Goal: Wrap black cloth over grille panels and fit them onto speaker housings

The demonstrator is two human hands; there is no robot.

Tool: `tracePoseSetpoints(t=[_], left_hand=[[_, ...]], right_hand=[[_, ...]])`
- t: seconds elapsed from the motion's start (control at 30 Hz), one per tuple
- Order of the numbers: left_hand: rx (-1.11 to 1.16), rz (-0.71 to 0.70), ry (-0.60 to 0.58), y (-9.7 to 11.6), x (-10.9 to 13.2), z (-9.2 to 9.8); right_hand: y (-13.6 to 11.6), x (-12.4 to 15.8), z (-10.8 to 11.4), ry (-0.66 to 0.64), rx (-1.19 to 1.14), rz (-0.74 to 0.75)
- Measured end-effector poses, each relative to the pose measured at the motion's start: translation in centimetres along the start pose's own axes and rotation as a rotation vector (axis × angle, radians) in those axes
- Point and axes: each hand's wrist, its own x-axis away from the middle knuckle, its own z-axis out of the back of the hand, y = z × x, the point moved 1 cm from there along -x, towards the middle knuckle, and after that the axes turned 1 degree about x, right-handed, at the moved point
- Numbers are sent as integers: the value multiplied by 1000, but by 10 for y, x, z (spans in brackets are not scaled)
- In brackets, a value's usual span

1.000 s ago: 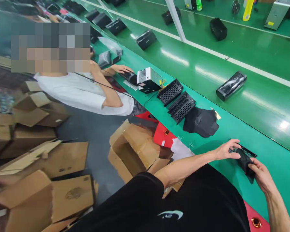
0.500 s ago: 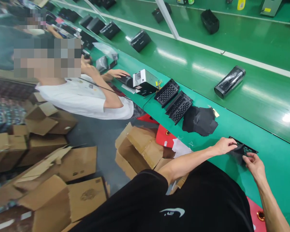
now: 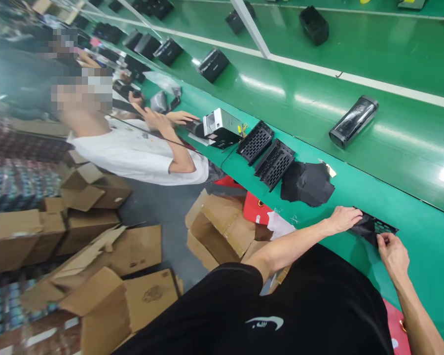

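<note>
A black perforated panel (image 3: 387, 227) lies on the green bench near its front edge, with a thin black sheet (image 3: 365, 228) over its left part. At the left end, my left hand (image 3: 343, 219) has its fingers together on the sheet's upper corner. My right hand (image 3: 394, 252) pinches the lower right edge of that sheet; the fingertips partly hide it. Holes of the panel show between the sheet and its right end. Left of my hands rests a pile of similar black sheets (image 3: 307, 185), and beyond it stand two black perforated housings (image 3: 274, 163) (image 3: 256, 142).
A black speaker-like unit (image 3: 354, 122) lies on the green conveyor (image 3: 299, 108). A silver-and-black boxy device (image 3: 222, 127) stands farther left on the bench, near a co-worker in a white shirt (image 3: 140, 153). Open cardboard boxes (image 3: 222, 224) crowd the floor below.
The sheet has come down flatter against the panel. My right hand has closed in on its edge, and my left fingers now press at the corner. The co-worker's raised hand has shifted.
</note>
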Motion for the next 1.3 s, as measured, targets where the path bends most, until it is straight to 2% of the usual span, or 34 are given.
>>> tracePoseSetpoints(t=[0.1, 0.3, 0.5, 0.6, 0.7, 0.77, 0.87, 0.97, 1.1, 1.3], left_hand=[[-35, 25, 12, -4, -1, -6], [-57, 49, 16, -11, 0, -10], [-62, 55, 8, -6, 0, -8], [-51, 74, 6, -3, 3, -6], [-12, 136, 66, -3, 6, 0], [21, 211, 118, -5, 5, 6], [49, 247, 102, -8, -2, 14], [49, 190, 19, -10, -10, 20], [90, 163, -21, -8, -14, 26], [375, 171, -50, -2, -11, 32]], right_hand=[[2, -2, -2, 8, 21, -33], [-5, -6, -12, -49, 27, -6], [26, -5, 9, -26, 10, -165], [27, -3, 13, 43, -42, -202], [13, -4, 10, 220, -124, -160], [5, -10, 7, 294, -150, -129], [6, -23, 7, 254, -143, -127], [16, -34, 13, 212, -147, -115], [18, -35, 17, 167, -147, -80], [7, -34, 15, 153, -314, -164]])
